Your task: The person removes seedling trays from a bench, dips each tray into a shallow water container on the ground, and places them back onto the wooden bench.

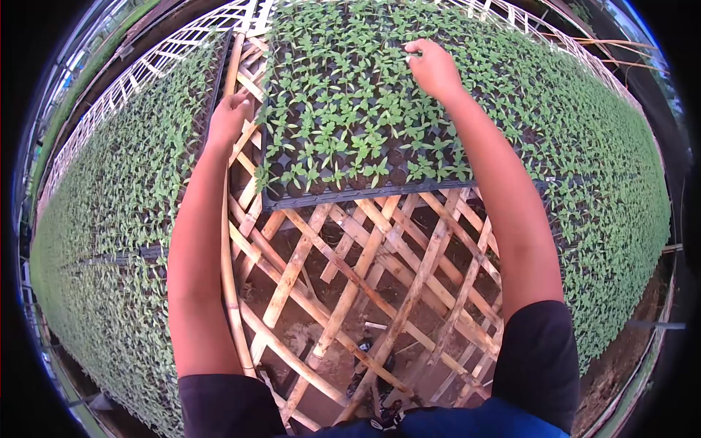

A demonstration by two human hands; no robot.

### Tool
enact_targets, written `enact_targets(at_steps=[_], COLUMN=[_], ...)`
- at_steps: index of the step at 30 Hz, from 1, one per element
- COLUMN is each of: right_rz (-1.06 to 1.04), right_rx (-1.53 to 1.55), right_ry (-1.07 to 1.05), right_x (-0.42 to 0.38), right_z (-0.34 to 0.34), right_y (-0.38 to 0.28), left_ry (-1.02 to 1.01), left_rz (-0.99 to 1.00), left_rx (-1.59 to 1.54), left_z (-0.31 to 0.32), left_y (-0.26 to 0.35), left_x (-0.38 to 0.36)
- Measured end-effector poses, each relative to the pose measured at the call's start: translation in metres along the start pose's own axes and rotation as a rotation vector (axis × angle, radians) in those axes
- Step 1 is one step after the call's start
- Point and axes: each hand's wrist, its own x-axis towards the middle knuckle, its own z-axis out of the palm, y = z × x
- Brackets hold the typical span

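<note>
A dark seedling tray [328,196] full of small green seedlings [350,109] lies on a bamboo lattice [350,270]. My right hand [436,69] is over the seedlings near the top middle, thumb and index finger bent toward each other around something too small to make out. At the left, my left hand [230,119] is by the bamboo rail [231,248], beside the gap between the middle tray and the left trays. Its fingers are curled together, and what they hold, if anything, is hidden.
More seedling trays spread out on the left [124,190] and on the right [599,190]. White lattice edging [146,66] curves behind the left trays. Bare ground and part of my legs show below through the lattice.
</note>
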Motion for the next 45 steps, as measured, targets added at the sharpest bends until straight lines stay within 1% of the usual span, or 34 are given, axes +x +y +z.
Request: enact_targets(at_steps=[1, 2, 3, 4, 5, 6, 7, 8, 9, 10, 11, 12, 13, 14, 16, 18, 19, 21, 22, 23, 24, 26, 27, 29, 30, 31, 32, 34, 36, 38, 41, 43, 44, 45], right_rz=[0.018, 0.076, 0.181, 0.273, 0.383, 0.594, 0.705, 0.813, 0.933, 1.072, 1.184, 1.301, 1.442, 1.466, 1.506, 1.513, 1.487, 1.466, 1.455, 1.404, 1.351, 1.385, 1.362, 1.354, 1.349, 1.404, 1.400, 1.358, 1.335, 1.305, 1.380, 1.415, 1.445, 1.399], right_rx=[0.090, 0.282, 0.404, 0.425, 0.561, 0.719, 0.707, 0.764, 0.789, 0.898, 1.049, 1.215, 1.206, 1.312, 1.367, 1.215, 1.149, 1.058, 1.017, 1.002, 0.987, 0.976, 1.034, 0.988, 0.994, 1.096, 1.141, 1.172, 1.223, 1.360, 1.463, 1.509, 1.515, 1.535], right_ry=[-0.054, -0.106, -0.187, -0.241, -0.290, -0.350, -0.434, -0.532, -0.652, -0.622, -0.486, -0.290, -0.114, 0.071, 0.295, 0.364, 0.348, 0.368, 0.365, 0.290, 0.216, 0.237, 0.277, 0.228, 0.209, 0.185, 0.134, -0.001, -0.036, -0.081, -0.207, -0.307, -0.352, -0.438], right_x=[-0.020, -0.043, -0.070, -0.099, -0.131, -0.164, -0.191, -0.212, -0.226, -0.229, -0.232, -0.236, -0.225, -0.217, -0.200, -0.195, -0.193, -0.193, -0.194, -0.199, -0.204, -0.203, -0.206, -0.210, -0.215, -0.218, -0.224, -0.239, -0.265, -0.303, -0.363, -0.401, -0.413, -0.425], right_z=[-0.025, -0.036, -0.055, -0.068, -0.079, -0.077, -0.087, -0.088, -0.080, -0.081, -0.074, -0.057, -0.046, -0.034, -0.023, -0.012, -0.013, -0.021, -0.024, -0.026, -0.026, -0.023, -0.024, -0.020, -0.018, -0.023, -0.030, -0.055, -0.087, -0.119, -0.149, -0.162, -0.166, -0.167], right_y=[-0.018, -0.019, -0.028, -0.031, -0.032, -0.020, -0.022, -0.017, -0.003, -0.006, 0.000, 0.014, 0.015, 0.015, 0.011, 0.013, 0.014, 0.010, 0.008, 0.012, 0.020, 0.019, 0.016, 0.021, 0.025, 0.025, 0.024, 0.013, -0.013, -0.045, -0.086, -0.117, -0.135, -0.149], left_ry=[0.079, 0.120, 0.157, 0.073, -0.002, -0.111, -0.276, -0.432, -0.558, -0.665, -0.624, -0.575, -0.438, -0.408, -0.224, -0.137, -0.089, -0.028, 0.015, 0.040, 0.038, 0.087, 0.085, 0.077, 0.053, 0.028, 0.002, -0.130, -0.238, -0.282, -0.364, -0.367, -0.337, -0.334], left_rz=[0.113, 0.131, 0.153, 0.046, 0.061, -0.014, -0.164, -0.324, -0.484, -0.597, -0.687, -0.781, -0.840, -0.804, -0.862, -0.891, -0.906, -0.847, -0.819, -0.772, -0.775, -0.742, -0.740, -0.733, -0.730, -0.734, -0.737, -0.771, -0.762, -0.776, -0.869, -0.986, -0.989, -0.998], left_rx=[0.058, -0.013, -0.137, -0.335, -0.463, -0.549, -0.648, -0.787, -0.880, -1.025, -1.088, -1.154, -1.248, -1.286, -1.246, -1.238, -1.235, -1.151, -1.108, -1.085, -1.057, -1.028, -1.026, -1.005, -1.047, -1.080, -1.113, -1.185, -1.185, -1.168, -1.112, -1.149, -1.181, -1.167], left_z=[-0.007, -0.011, -0.010, -0.009, -0.003, 0.002, 0.008, 0.017, 0.027, 0.043, 0.061, 0.079, 0.093, 0.104, 0.128, 0.141, 0.146, 0.158, 0.154, 0.154, 0.156, 0.160, 0.161, 0.161, 0.156, 0.157, 0.157, 0.139, 0.112, 0.072, 0.023, -0.005, -0.017, -0.028], left_y=[0.004, 0.020, 0.026, 0.037, 0.044, 0.047, 0.051, 0.056, 0.061, 0.054, 0.050, 0.047, 0.046, 0.047, 0.049, 0.050, 0.051, 0.042, 0.044, 0.047, 0.046, 0.052, 0.051, 0.052, 0.055, 0.050, 0.044, 0.041, 0.047, 0.062, 0.051, 0.040, 0.035, 0.035], left_x=[-0.022, -0.056, -0.086, -0.121, -0.152, -0.181, -0.204, -0.222, -0.231, -0.231, -0.228, -0.224, -0.218, -0.213, -0.202, -0.198, -0.197, -0.194, -0.195, -0.200, -0.203, -0.208, -0.209, -0.209, -0.211, -0.212, -0.214, -0.236, -0.276, -0.334, -0.416, -0.475, -0.504, -0.528])
